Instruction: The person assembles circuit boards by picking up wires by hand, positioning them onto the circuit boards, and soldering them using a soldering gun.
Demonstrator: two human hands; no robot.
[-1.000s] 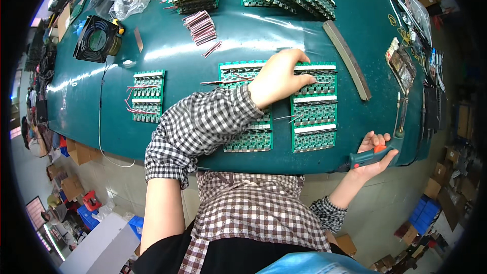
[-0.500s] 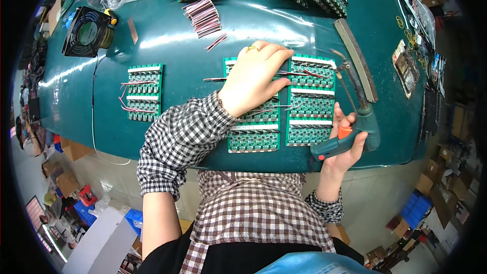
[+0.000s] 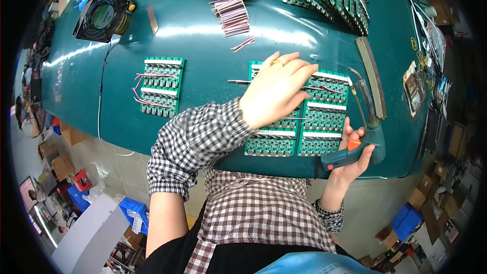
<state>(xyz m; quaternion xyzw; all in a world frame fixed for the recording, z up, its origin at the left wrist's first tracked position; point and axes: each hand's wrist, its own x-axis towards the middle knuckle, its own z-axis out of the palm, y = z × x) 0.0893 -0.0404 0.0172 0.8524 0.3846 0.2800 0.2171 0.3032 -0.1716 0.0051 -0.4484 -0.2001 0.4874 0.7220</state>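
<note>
Holding the soldering gun nearer the boards than before.

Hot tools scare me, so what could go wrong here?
If the green soldering gun in the right hand is hot, its metal end, close to the right circuit board, might scorch that board or burn the left hand if it slipped. Also, the thin wires lying across the board could shift if bumped.
</note>
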